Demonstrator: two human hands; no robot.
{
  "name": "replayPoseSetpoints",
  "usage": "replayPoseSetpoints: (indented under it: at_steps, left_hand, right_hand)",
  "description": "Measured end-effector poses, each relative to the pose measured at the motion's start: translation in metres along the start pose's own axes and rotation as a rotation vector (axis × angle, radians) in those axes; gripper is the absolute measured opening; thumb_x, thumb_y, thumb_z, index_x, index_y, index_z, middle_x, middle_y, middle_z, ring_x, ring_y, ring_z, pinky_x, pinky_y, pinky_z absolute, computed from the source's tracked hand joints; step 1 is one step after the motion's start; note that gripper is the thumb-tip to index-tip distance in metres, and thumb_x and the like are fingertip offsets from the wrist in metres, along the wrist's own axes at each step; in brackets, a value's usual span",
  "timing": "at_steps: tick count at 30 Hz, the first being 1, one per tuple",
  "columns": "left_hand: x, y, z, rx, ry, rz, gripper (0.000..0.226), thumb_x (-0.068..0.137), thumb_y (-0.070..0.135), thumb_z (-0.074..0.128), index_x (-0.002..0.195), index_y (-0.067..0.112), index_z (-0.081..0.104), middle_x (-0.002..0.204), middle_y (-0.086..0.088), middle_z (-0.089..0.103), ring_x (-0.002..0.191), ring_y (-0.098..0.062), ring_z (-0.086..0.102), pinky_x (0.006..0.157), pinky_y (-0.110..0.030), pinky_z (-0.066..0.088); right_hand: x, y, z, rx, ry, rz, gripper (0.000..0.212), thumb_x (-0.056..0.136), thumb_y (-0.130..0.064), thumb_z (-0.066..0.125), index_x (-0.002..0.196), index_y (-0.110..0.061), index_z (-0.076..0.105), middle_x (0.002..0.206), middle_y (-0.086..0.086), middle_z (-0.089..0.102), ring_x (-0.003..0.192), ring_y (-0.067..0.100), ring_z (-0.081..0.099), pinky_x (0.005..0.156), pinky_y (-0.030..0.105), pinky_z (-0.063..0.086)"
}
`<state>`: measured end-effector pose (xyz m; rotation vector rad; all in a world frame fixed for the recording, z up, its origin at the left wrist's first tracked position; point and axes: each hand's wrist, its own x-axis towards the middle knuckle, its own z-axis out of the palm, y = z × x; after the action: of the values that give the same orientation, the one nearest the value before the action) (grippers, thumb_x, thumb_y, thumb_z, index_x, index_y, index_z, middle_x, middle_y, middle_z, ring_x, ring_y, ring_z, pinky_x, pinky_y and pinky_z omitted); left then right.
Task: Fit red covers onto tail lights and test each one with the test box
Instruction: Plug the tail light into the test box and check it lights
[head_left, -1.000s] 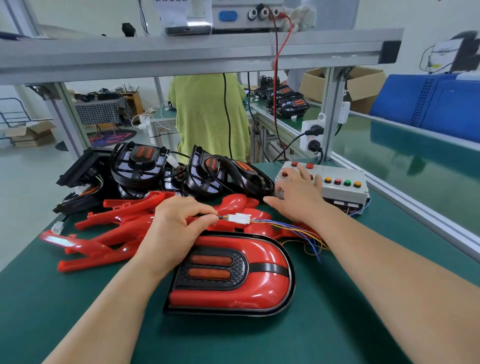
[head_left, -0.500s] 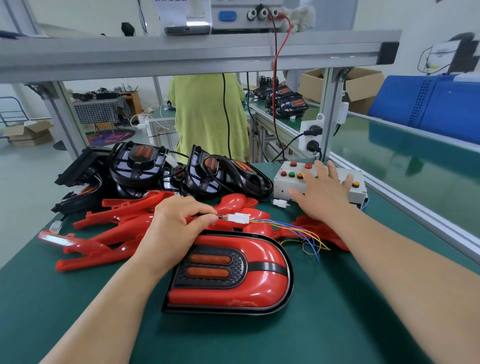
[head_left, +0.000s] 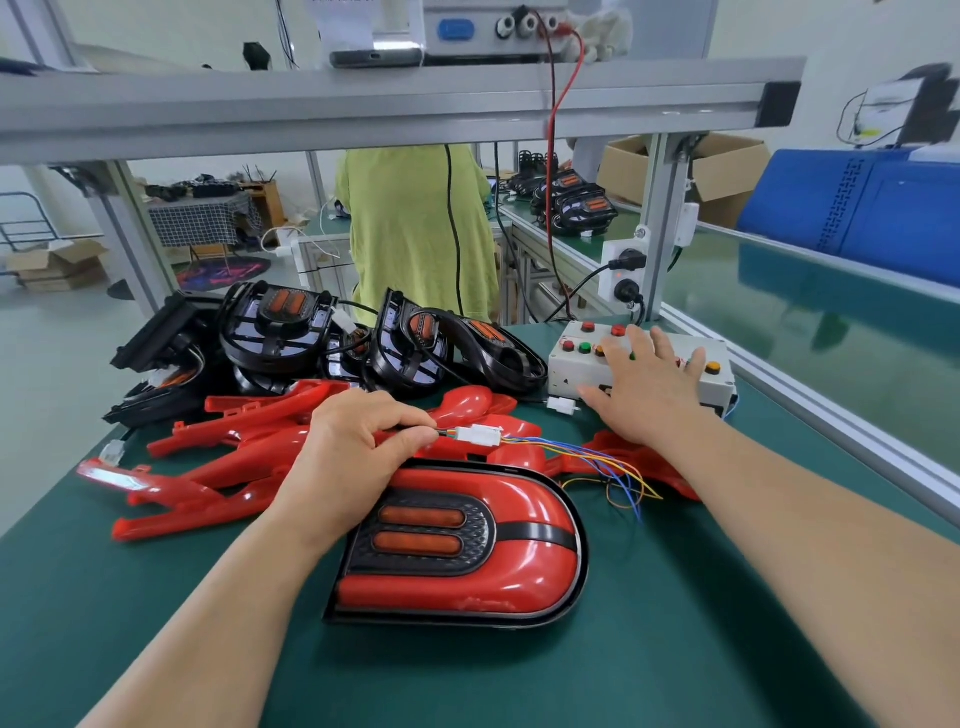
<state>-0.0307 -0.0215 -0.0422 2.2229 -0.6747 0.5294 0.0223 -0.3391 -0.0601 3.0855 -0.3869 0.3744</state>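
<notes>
Thumb and forefinger of the left hand (head_left: 358, 447) pinch the lead (head_left: 444, 432) just behind its white connector (head_left: 480, 434), while the right hand (head_left: 644, 395), fingers spread, lies on the test box (head_left: 571, 366) at far right. The tail light (head_left: 467, 556), red cover fitted, sits near centre on the green bench (head_left: 727, 597); loose red covers (head_left: 234, 462) and black tail lights (head_left: 280, 332) lie far left.

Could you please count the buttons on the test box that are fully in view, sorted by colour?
Red buttons: 3
Green buttons: 1
Orange buttons: 1
Total: 5
The right hand lies open over the test box and hides or half hides the other buttons, so they are left out.
</notes>
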Motion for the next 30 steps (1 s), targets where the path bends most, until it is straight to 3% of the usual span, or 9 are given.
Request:
replayPoseSetpoints:
  at_steps: [8,12,30]
  left_hand:
    - [-0.0001,0.0012,0.0001,0.002,0.001,-0.003,0.007,0.085,0.019,0.076,0.085,0.025,0.078,0.080,0.014,0.069,0.086,-0.008,0.059,0.085,-0.024,0.042]
    - [-0.0001,0.0027,0.0001,0.021,0.001,-0.011,0.009,0.085,0.018,0.076,0.083,0.027,0.078,0.077,0.013,0.068,0.087,-0.009,0.057,0.082,-0.014,0.037]
    - [0.0001,0.0053,-0.0010,0.042,0.003,0.008,0.008,0.084,0.017,0.076,0.084,0.024,0.079,0.076,0.010,0.069,0.086,-0.009,0.057,0.079,-0.009,0.036]
  right_hand:
    - [0.0006,0.0009,0.0017,-0.003,0.002,-0.003,0.071,0.094,-0.066,0.038,0.155,-0.034,0.020,0.166,0.005,0.005,0.153,0.029,-0.001,0.115,0.070,0.005]
    - [0.0000,0.0007,0.0052,-0.003,0.012,-0.010,0.073,0.093,-0.066,0.040,0.156,-0.034,0.018,0.167,0.003,0.006,0.153,0.029,0.000,0.115,0.070,0.003]
    - [0.0012,0.0014,0.0042,-0.024,0.004,-0.019,0.077,0.091,-0.069,0.044,0.155,-0.036,0.016,0.166,0.001,0.010,0.153,0.032,0.003,0.115,0.070,0.008]
